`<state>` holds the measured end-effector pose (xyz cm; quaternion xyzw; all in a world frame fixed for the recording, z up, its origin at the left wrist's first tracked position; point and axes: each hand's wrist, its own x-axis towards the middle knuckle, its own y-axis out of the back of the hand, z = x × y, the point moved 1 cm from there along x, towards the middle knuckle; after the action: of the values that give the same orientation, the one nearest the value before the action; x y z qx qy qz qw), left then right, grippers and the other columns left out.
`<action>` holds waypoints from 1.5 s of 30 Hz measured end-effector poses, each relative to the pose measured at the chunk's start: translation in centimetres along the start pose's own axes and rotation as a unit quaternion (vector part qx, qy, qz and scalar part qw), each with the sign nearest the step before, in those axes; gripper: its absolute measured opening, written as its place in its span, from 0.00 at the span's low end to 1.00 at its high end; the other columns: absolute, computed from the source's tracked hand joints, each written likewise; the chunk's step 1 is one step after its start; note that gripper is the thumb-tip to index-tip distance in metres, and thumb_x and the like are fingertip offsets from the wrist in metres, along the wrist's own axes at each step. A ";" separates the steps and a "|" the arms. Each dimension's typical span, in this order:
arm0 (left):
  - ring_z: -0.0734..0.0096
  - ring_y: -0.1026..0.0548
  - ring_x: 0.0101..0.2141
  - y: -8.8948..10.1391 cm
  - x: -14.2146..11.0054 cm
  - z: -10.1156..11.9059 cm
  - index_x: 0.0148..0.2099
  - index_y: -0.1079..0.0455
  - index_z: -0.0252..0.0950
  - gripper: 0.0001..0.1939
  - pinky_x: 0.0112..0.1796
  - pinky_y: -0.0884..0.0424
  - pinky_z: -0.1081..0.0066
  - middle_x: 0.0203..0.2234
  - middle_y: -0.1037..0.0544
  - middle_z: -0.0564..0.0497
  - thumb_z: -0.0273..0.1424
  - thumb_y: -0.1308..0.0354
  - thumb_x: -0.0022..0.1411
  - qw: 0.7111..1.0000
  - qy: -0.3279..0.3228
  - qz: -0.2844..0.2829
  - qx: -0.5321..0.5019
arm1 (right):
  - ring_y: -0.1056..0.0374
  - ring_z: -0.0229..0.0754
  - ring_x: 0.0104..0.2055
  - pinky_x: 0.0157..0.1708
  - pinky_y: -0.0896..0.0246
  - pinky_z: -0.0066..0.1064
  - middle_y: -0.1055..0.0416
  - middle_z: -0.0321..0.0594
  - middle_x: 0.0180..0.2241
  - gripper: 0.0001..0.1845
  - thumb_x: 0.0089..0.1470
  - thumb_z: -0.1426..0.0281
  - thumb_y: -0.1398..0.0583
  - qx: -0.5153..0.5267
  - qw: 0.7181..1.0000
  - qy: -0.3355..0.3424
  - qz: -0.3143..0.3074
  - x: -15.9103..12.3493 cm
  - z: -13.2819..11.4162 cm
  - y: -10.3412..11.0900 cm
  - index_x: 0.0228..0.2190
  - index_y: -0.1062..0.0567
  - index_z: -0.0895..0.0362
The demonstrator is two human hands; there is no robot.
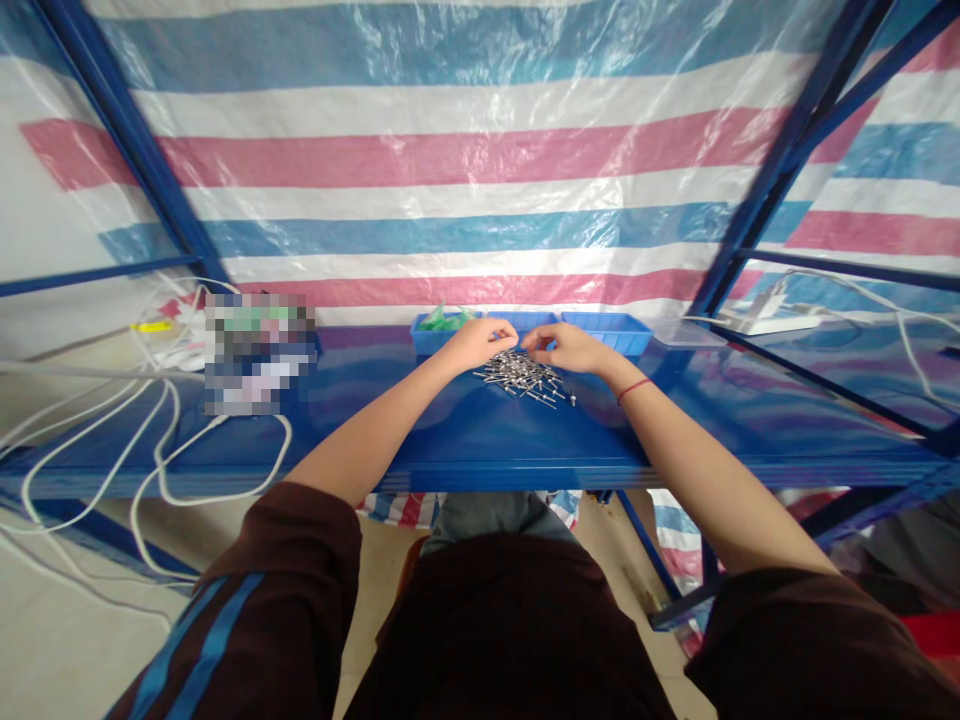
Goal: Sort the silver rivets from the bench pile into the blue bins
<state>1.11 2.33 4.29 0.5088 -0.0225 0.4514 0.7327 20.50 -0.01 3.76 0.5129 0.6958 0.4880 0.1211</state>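
A loose pile of blind rivets [521, 373], silvery with long thin stems, lies on the blue metal shelf [465, 430]. Over the pile's far left edge is my left hand [484, 343], its fingers curled together; anything between the fingertips is too small to make out. My right hand [566, 348] faces it from the right, thumb and fingers bent inward at the far right edge of the pile. What its fingertips hold, if anything, cannot be seen. One rivet [573, 398] sits apart at the near right of the pile.
Behind my hands stand three blue bins: a left bin [426, 343] with green pieces [444, 318], a middle bin [525, 319] and a right bin [630, 333]. A clear lid [686, 333] lies right. White cables [176, 440] and a blurred patch [259, 355] are left. Blue posts flank the shelf.
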 end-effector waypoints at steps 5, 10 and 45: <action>0.76 0.25 0.29 -0.8 0.3 -0.4 0.38 0.30 0.31 0.05 0.37 0.30 0.72 0.28 0.23 0.50 0.26 0.45 0.59 0.989 0.049 0.033 -0.136 | 0.33 0.40 0.31 0.38 0.38 0.36 0.25 0.42 0.29 0.19 0.47 0.57 0.40 0.082 0.996 0.025 0.009 0.3 -0.3 -0.6 0.31 0.22 0.60; 0.77 0.25 0.27 -0.8 0.1 -0.9 0.37 0.31 0.31 0.03 0.33 0.31 0.74 0.30 0.22 0.48 0.26 0.46 0.61 0.983 0.118 0.017 -0.138 | 0.37 0.39 0.28 0.33 0.41 0.34 0.27 0.41 0.27 0.21 0.48 0.54 0.40 0.107 0.990 0.003 0.090 0.5 -0.1 -0.7 0.30 0.22 0.60; 0.69 0.27 0.36 0.3 -0.6 0.4 0.45 0.29 0.33 0.13 0.42 0.33 0.69 0.37 0.23 0.47 0.33 0.46 0.60 0.992 0.012 -0.029 0.118 | 0.31 0.47 0.35 0.36 0.42 0.33 0.24 0.49 0.33 0.17 0.56 0.64 0.47 -0.110 0.943 -0.167 0.265 -0.3 1.0 1.8 0.30 0.23 0.61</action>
<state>0.71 1.65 4.39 0.5869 0.0545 0.4358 0.6802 22.37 0.27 4.61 0.7365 0.4460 0.4836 0.1575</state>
